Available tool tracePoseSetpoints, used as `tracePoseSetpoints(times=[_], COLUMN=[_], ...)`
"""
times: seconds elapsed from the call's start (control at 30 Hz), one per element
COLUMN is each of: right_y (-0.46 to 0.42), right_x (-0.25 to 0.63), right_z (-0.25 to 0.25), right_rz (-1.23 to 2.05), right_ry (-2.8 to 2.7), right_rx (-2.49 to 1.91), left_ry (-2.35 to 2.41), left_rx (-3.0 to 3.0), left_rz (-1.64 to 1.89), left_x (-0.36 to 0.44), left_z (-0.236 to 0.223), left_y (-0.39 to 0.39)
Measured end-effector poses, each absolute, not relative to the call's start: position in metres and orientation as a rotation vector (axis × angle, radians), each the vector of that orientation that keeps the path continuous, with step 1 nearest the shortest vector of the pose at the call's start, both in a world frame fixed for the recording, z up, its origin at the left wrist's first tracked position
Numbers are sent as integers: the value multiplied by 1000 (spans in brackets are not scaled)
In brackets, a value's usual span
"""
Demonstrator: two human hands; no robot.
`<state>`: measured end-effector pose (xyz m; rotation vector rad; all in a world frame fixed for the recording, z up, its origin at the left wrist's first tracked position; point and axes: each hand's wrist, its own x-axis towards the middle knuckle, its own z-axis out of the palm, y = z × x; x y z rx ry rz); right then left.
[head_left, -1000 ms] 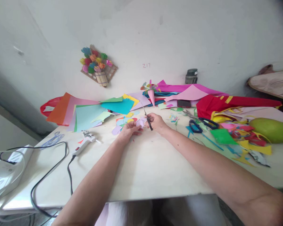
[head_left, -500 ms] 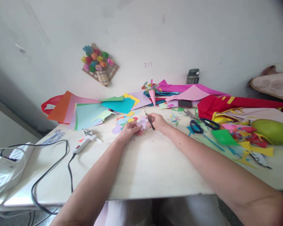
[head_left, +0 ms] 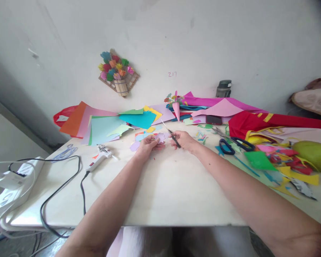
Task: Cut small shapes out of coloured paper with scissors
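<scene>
A small light purple paper piece (head_left: 159, 137) is pinched in my left hand (head_left: 149, 145), over the middle of the table. Close by on the right, my right hand (head_left: 184, 140) is closed around a slim tool with a black handle (head_left: 174, 139). Its thin, light shaft points up and left, toward the back of the table; its exact kind is too small to make out. A narrow gap separates the two hands. Loose colored paper cutouts (head_left: 135, 146) lie just beyond and left of my left hand.
A glue gun (head_left: 99, 160) and its black cord lie left, near a power strip (head_left: 24, 182). Colored paper sheets (head_left: 104, 128) spread along the back. A pink paper cone with flowers (head_left: 176, 107) stands behind my hands. Scissors (head_left: 239, 142), paper scraps and a green mango-like fruit (head_left: 312, 155) lie right.
My right hand, with the tool, has drawn slightly away from my left hand and the purple paper. The whole view has shifted a little.
</scene>
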<state>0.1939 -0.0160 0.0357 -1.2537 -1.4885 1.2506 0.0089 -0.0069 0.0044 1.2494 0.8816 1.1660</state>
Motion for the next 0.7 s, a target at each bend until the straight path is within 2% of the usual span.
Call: tracePoseSetpoints(times=[0.4,0.7], right_y=[-4,-9], right_x=[223,224], right_z=[35,38], right_rz=[1380,1427], right_ry=[-1950,-2065], right_rx=[-1155,-1157], left_ry=[846,716], left_rx=[1268,1232], left_rz=[1195,1190], left_x=[3,3], left_z=[7,10], left_y=[-7,-10])
